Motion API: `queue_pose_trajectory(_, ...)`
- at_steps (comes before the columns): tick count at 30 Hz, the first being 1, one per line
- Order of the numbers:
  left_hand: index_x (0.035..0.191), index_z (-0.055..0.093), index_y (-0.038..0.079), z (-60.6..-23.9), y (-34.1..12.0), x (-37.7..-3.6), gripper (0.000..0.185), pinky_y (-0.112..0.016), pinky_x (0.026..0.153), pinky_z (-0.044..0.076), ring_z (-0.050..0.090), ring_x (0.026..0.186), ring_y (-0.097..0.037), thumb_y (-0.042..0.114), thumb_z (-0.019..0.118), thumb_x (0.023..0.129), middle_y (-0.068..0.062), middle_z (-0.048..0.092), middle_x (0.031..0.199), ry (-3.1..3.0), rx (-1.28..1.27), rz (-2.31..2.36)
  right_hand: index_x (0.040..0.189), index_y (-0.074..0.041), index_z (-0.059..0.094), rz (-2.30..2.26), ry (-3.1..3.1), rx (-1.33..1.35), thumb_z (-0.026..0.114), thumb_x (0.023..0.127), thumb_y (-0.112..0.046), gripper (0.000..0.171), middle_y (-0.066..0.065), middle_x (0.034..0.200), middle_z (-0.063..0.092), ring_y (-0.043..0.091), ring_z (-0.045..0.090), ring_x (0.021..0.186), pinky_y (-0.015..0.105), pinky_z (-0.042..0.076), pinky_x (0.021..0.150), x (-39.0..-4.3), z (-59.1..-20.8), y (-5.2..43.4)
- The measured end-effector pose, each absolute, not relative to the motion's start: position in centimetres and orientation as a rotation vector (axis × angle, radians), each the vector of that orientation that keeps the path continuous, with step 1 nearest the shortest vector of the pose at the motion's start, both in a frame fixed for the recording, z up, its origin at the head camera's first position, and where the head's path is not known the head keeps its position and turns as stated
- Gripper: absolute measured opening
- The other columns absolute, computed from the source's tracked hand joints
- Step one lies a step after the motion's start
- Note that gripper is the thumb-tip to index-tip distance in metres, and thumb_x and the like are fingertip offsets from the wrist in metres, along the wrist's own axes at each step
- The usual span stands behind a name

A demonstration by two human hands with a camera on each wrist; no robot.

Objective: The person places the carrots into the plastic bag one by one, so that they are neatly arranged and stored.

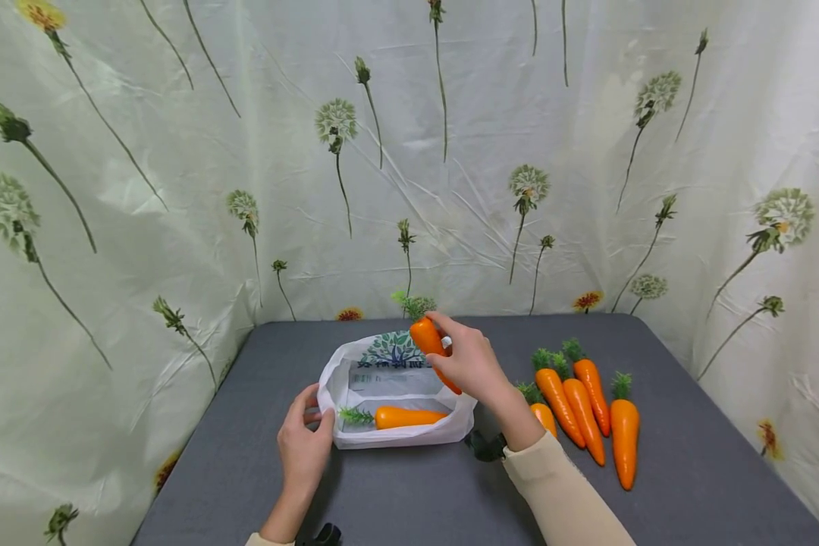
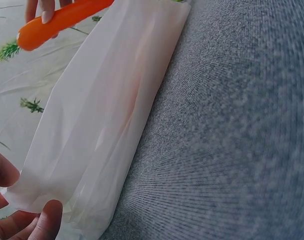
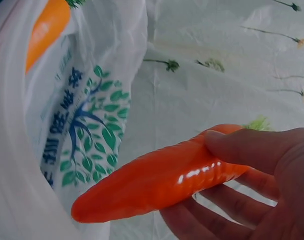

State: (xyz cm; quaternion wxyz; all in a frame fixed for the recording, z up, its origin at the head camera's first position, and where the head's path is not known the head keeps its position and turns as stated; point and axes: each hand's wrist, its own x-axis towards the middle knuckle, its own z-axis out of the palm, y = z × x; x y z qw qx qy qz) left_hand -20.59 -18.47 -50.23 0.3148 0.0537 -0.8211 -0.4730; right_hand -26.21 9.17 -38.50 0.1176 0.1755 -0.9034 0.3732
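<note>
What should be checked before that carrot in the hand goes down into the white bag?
1. Right hand grips the carrot firmly: ok.
2. Left hand holds the white bag at its rim: ok.
3. Bag mouth open wide: ok, as far as the head view shows.
4. Room beside the carrot inside the bag: ok, it seems.
5. Carrot tip aimed into the opening: cannot tell.
6. Spare carrots on the table lie clear of the bag: ok.

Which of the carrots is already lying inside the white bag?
The carrot lying flat in the white bag, leaves pointing left. Another is held above by the right hand; the others lie on the table.
</note>
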Motion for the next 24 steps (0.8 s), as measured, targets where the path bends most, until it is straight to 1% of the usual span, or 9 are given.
queue_pose_trajectory(4,0.129,0.064,0.01,-50.2,-18.5,-20.5,0.044,-0.048,0.073,0.053,0.065,0.084,-0.024,0.004,0.073,0.086,-0.009,0.068,0.107,-2.162,0.143,-1.241,0.149,-0.027,0.05,1.096,-2.653,0.571,0.079,0.087,-0.013,0.07,0.0,0.116,0.067,0.009,0.065,0.078,0.034,0.052,0.068,-26.3,-39.0,8.2)
queue_pose_trajectory(7,0.129,0.064,0.01,-50.2,-18.5,-20.5,0.044,-0.047,0.074,0.053,0.065,0.084,-0.024,0.004,0.073,0.087,-0.009,0.068,0.108,-2.161,0.144,-1.238,0.149,-0.026,0.05,1.075,-2.692,0.609,0.079,0.087,-0.013,0.07,0.0,0.118,0.067,0.01,0.065,0.079,0.033,0.052,0.07,-26.4,-39.5,7.7)
queue_pose_trajectory(12,0.129,0.065,0.01,-50.3,-18.4,-20.6,0.044,-0.047,0.074,0.052,0.065,0.084,-0.025,0.003,0.073,0.086,-0.009,0.068,0.107,-2.166,0.154,-1.236,0.147,-0.02,0.052,0.959,-2.759,0.736,0.079,0.087,-0.011,0.067,0.001,0.124,0.066,0.016,0.064,0.096,0.033,0.053,0.079,-26.6,-40.5,7.2)
queue_pose_trajectory(14,0.129,0.065,0.01,-50.4,-18.4,-20.6,0.044,-0.048,0.075,0.052,0.065,0.084,-0.024,0.004,0.073,0.086,-0.009,0.068,0.107,-2.167,0.157,-1.234,0.147,-0.019,0.053,0.897,-2.773,0.801,0.079,0.086,-0.01,0.066,0.001,0.124,0.066,0.017,0.063,0.1,0.035,0.053,0.082,-26.7,-40.9,7.0)
queue_pose_trajectory(17,0.129,0.064,0.01,-50.4,-18.4,-20.6,0.044,-0.048,0.075,0.053,0.065,0.084,-0.024,0.004,0.073,0.087,-0.009,0.068,0.107,-2.165,0.159,-1.239,0.146,-0.019,0.054,0.801,-2.797,0.881,0.079,0.086,-0.009,0.066,0.0,0.124,0.066,0.017,0.063,0.099,0.035,0.052,0.083,-26.8,-41.3,6.7)
queue_pose_trajectory(21,0.129,0.064,0.01,-50.3,-18.4,-20.6,0.044,-0.048,0.075,0.053,0.064,0.084,-0.023,0.005,0.073,0.087,-0.008,0.067,0.107,-2.156,0.16,-1.25,0.146,-0.02,0.054,0.667,-2.848,0.947,0.079,0.086,-0.01,0.066,-0.002,0.123,0.067,0.017,0.062,0.096,0.035,0.051,0.08,-26.9,-41.6,6.2)
queue_pose_trajectory(24,0.129,0.064,0.01,-50.2,-18.4,-20.6,0.043,-0.048,0.075,0.053,0.064,0.083,-0.022,0.004,0.073,0.087,-0.008,0.068,0.106,-2.145,0.158,-1.248,0.145,-0.022,0.055,0.598,-2.896,0.982,0.077,0.086,-0.01,0.064,-0.003,0.123,0.067,0.016,0.061,0.096,0.035,0.05,0.08,-27.1,-41.9,5.8)
